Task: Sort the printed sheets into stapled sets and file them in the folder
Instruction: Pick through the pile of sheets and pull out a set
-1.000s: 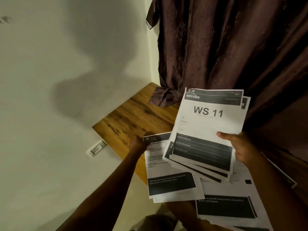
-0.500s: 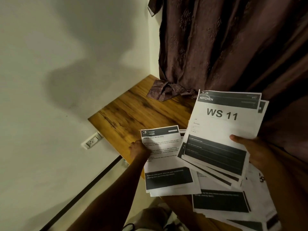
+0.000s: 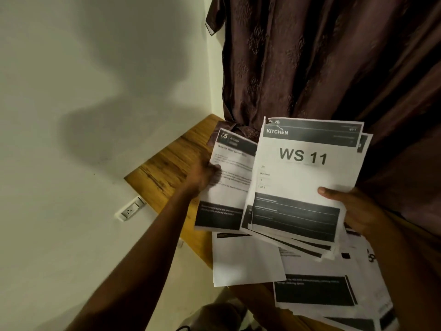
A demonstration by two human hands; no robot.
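Head view: the right hand (image 3: 353,211) holds a fanned stack of printed sheets (image 3: 300,187) up above the desk (image 3: 164,168), thumb pressed on the top page's right edge, the other fingers hidden behind the paper. The top page carries a dark header reading "KITCHEN", the large title "WS 11" and a line "1 of 2"; a staple shows at its upper left corner, though it is small and hard to be sure of. Further pages slip out below and to the right of it.

The left hand (image 3: 202,174) grips another set of sheets (image 3: 229,182) by its left edge — thumb on the front, fingers behind — and holds it tilted, raised off the wood, its right side tucked behind the stack. This set has a dark band across the top and another near the bottom; the text is too blurred to read.

Loose pages (image 3: 248,259) lie on the desk's near part, some hanging past its left edge, with more printed ones (image 3: 317,287) spread toward the near right — overlapping each other.

A dark brown curtain (image 3: 310,60) hangs behind the desk's far edge, its bunched hem resting on the far corner. A wall socket (image 3: 130,210) sits on the pale wall left of the desk.
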